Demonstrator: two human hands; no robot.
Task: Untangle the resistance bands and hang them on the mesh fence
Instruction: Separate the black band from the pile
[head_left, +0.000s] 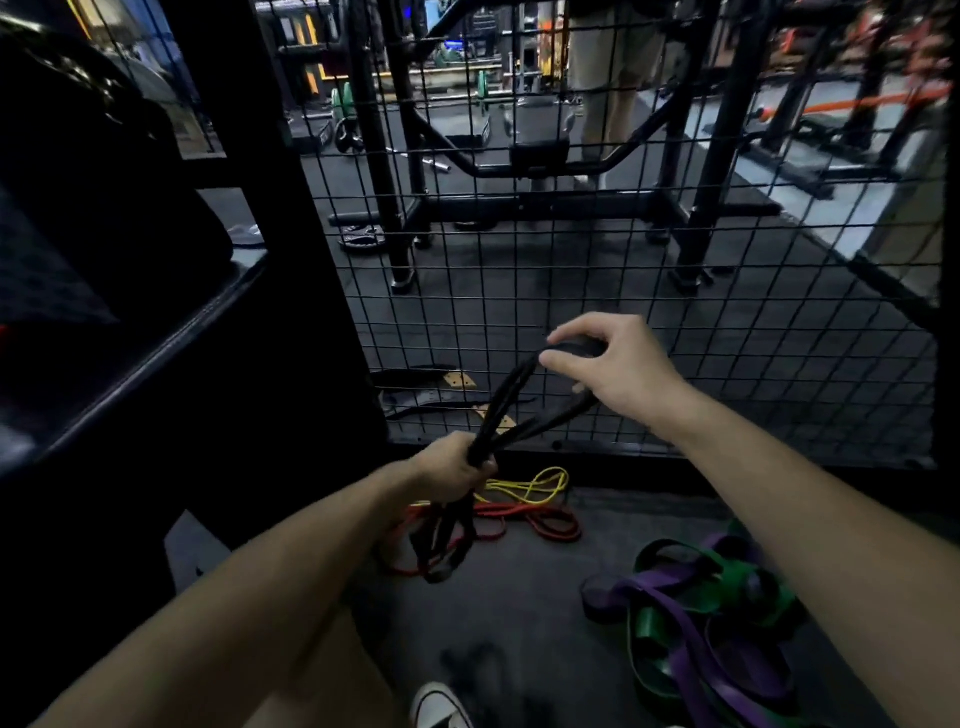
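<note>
Purple and green bands (696, 613) lie tangled on the floor (519, 613) beside red (519, 519) and yellow bands (535, 483), while the left grip (452, 473) clasps bunched black bands (511, 395) and the right grip (613, 364) pinches their upper loop before the mesh fence (623, 260).

Background stuff here: past the wire there's a big black power rack (545, 171) standing on dark rubber flooring (519, 291), with a black weight plate (363, 240) lying flat near its left foot. Someone in light trousers (605, 88) stands behind the rack, only legs showing. Further back there's a barbell with green plates (483, 93) and another green plate (342, 106) off to the left. An orange bar (852, 104) runs across the far right. Down at the bottom edge you can see the toe of a white sneaker (439, 706), and on the left a dark shelf (130, 358) juts in
</note>
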